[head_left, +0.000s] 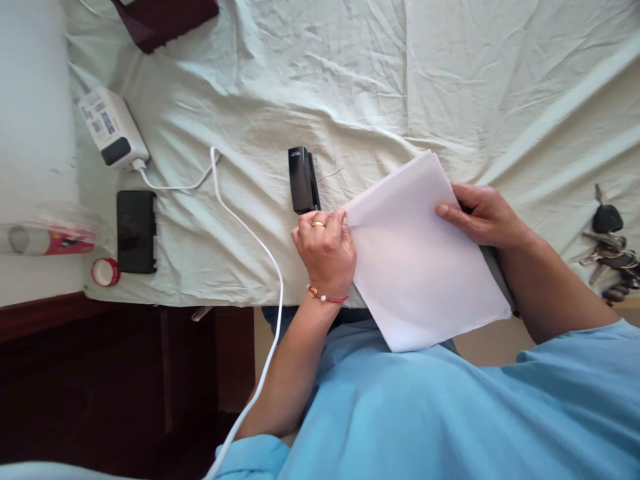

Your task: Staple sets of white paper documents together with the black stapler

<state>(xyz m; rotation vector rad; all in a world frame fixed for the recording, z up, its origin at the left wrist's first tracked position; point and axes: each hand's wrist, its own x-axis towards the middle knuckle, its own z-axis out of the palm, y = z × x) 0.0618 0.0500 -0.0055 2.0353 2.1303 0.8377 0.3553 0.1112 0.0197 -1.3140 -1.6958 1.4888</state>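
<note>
A thin stack of white paper is held slanted over the table's near edge and my lap. My left hand, wearing a gold ring and a red bracelet, is closed with its fingertips pinching the left edge of the stack. Just beyond those knuckles a black stapler lies on the cloth, its near end beside my fingers. On the opposite edge, my right hand grips the paper with the thumb on top and the other fingers partly hidden underneath.
A white cable runs from a white power bank past my left arm. A black phone, a red tape roll and a plastic-wrapped packet sit left. Keys lie right; a maroon item is at the back.
</note>
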